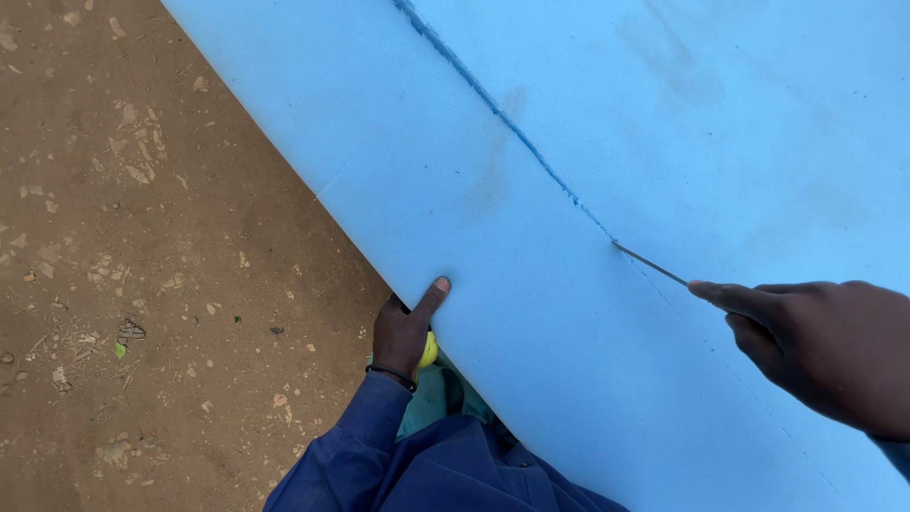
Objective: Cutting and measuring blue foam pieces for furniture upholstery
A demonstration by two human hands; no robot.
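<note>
A large light blue foam sheet [588, 142] fills the upper right of the head view, with a ragged cut line [502, 114] running diagonally down it. My right hand [825, 351] grips a thin metal blade [649, 265], index finger stretched along it, the tip sunk in the foam at the end of the cut. My left hand [406, 332] clamps the sheet's near edge, thumb on top, fingers underneath. A small yellow-green object [428, 351] shows beside that hand; I cannot tell whether the hand holds it.
Bare brown dirt ground [142, 237] with scattered pebbles and bits of debris lies to the left of the sheet. My dark blue sleeve and clothing [427, 465] are at the bottom, under the sheet's edge.
</note>
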